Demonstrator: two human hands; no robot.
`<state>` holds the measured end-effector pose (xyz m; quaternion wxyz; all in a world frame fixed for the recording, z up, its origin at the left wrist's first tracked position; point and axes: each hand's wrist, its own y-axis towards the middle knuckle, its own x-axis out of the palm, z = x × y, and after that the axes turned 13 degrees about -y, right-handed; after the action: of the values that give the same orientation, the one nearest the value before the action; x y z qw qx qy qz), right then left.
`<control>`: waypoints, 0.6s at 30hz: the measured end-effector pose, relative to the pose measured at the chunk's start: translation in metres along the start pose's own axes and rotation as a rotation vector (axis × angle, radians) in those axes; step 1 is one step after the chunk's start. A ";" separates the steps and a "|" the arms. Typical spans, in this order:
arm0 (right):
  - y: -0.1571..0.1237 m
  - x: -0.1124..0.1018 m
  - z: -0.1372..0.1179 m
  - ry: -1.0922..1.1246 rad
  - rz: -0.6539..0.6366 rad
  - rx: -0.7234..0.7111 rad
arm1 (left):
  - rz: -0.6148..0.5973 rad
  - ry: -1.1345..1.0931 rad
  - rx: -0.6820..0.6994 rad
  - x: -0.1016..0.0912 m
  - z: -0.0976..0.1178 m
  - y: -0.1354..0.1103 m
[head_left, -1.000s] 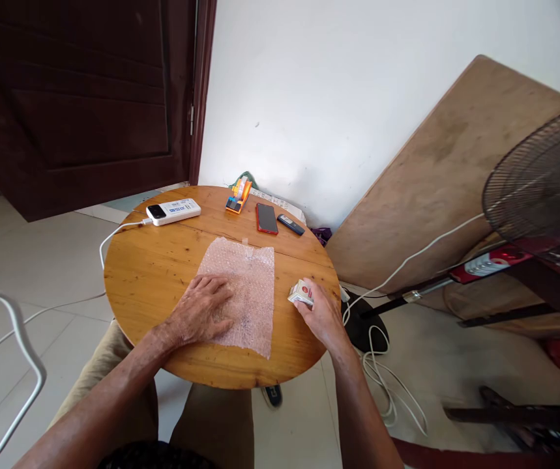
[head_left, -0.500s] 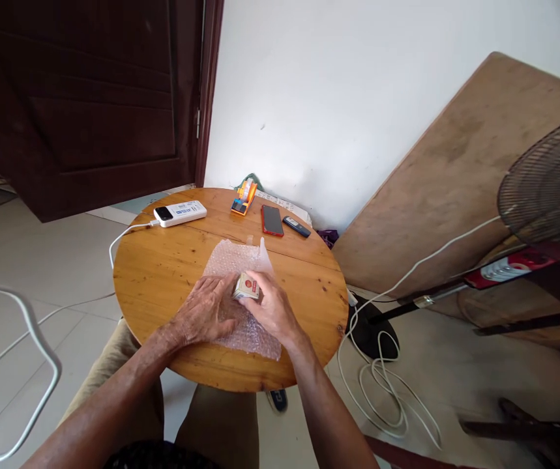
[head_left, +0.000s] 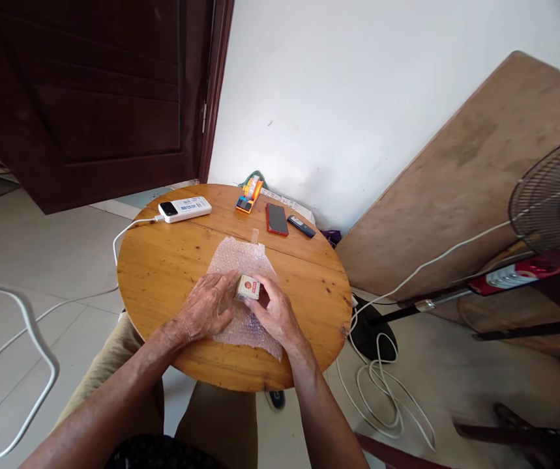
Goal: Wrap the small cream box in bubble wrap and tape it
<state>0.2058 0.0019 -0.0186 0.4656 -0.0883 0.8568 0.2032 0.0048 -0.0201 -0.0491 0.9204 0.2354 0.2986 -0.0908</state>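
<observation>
A small cream box with a red mark sits on a sheet of bubble wrap spread on a round wooden table. My right hand grips the box from the right, fingers curled round it. To the box's left lies my left hand, fingers bent on the bubble wrap and touching the box's side. Both hands cover the sheet's near half.
At the table's far edge lie a white power bank with a white cable, an orange tape dispenser, a red phone and a small dark remote. A standing fan and leaning wooden board are on the right.
My right hand carried the small box from the table's right edge onto the middle of the bubble wrap. My left hand stayed on the sheet and now touches the box.
</observation>
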 end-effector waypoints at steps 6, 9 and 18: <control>0.001 0.000 0.000 0.018 -0.006 -0.016 | -0.011 0.007 -0.004 -0.002 0.001 0.000; -0.001 0.001 0.002 0.020 -0.001 -0.006 | -0.017 0.003 -0.022 -0.003 0.003 0.001; -0.003 0.000 0.000 0.102 0.010 0.016 | -0.002 -0.042 -0.006 -0.019 0.019 -0.003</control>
<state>0.2069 -0.0013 -0.0189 0.4212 -0.0904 0.8814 0.1937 -0.0017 -0.0317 -0.0256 0.9271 0.2306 0.2794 -0.0957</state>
